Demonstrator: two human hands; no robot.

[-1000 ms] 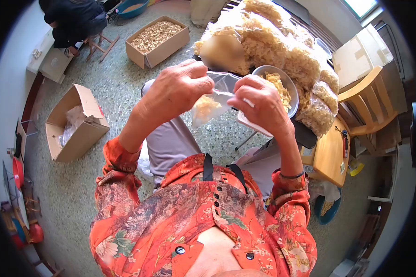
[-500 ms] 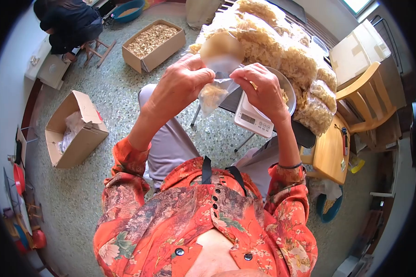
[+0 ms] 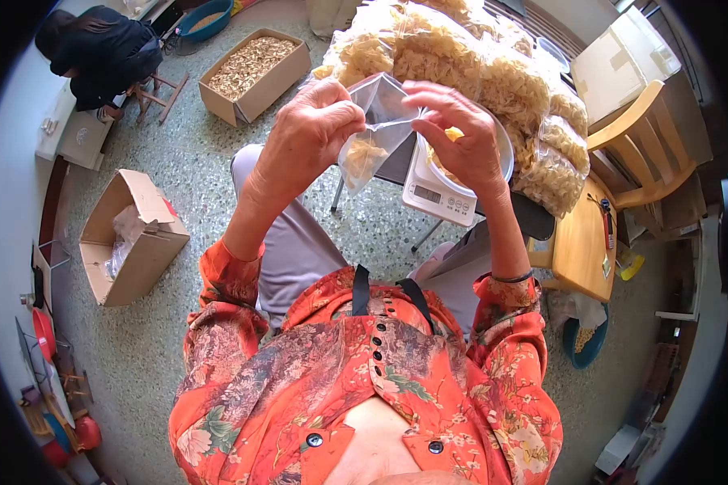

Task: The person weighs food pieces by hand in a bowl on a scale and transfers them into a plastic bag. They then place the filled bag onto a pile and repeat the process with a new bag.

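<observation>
A clear plastic bag (image 3: 366, 158) with a few pale yellow dried pieces at its bottom hangs between my hands, its mouth spread apart. My left hand (image 3: 314, 133) pinches the bag's left edge. At its right edge, the thumb and fingers of my right hand (image 3: 459, 133) hold the rim. Below my right hand stands a white digital scale (image 3: 438, 199), with a round bowl (image 3: 505, 153) on it, partly hidden by that hand. Yellowish pieces show inside the bowl. Behind, filled clear bags (image 3: 441, 61) of similar pieces are piled up.
An open carton (image 3: 259, 73) of brown slices stands at the upper left, near a seated person (image 3: 101, 52). Another carton (image 3: 133, 238) holding plastic lies at the left. A wooden chair (image 3: 586, 250) stands at the right, a blue basin (image 3: 584, 343) beneath it.
The bag's mouth is now spread wider and tipped up between my hands. My right fingers have lifted and extended over the rim. The view has shifted slightly.
</observation>
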